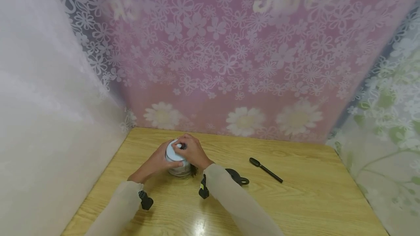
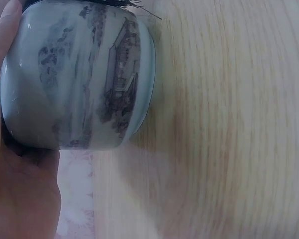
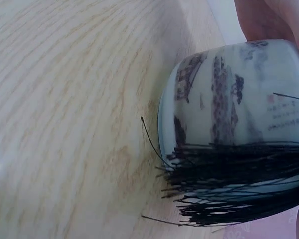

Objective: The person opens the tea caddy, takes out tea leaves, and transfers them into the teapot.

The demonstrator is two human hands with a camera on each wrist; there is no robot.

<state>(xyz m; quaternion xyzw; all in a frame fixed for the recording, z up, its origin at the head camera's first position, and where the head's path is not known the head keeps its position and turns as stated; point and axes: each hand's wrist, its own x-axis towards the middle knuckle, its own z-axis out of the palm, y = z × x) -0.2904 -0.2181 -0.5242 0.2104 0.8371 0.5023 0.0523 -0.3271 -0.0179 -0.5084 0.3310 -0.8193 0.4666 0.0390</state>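
A squat porcelain jar with a painted landscape stands on the table, capped by a pale blue lid. My left hand wraps round the jar's side, thumb across its front just below the lid. Over the lid, my right hand pinches the small knob at the top with thumb and fingers. From beside it a black tassel hangs down the jar's right side, its loose strands spreading near the base. In the right wrist view, the left hand's fingers show behind the jar.
A black round object with a ring-like handle lies partly hidden under the right forearm. Farther right lies a slim black spoon-shaped tool. Flower-printed curtains enclose the wooden table at the back and sides.
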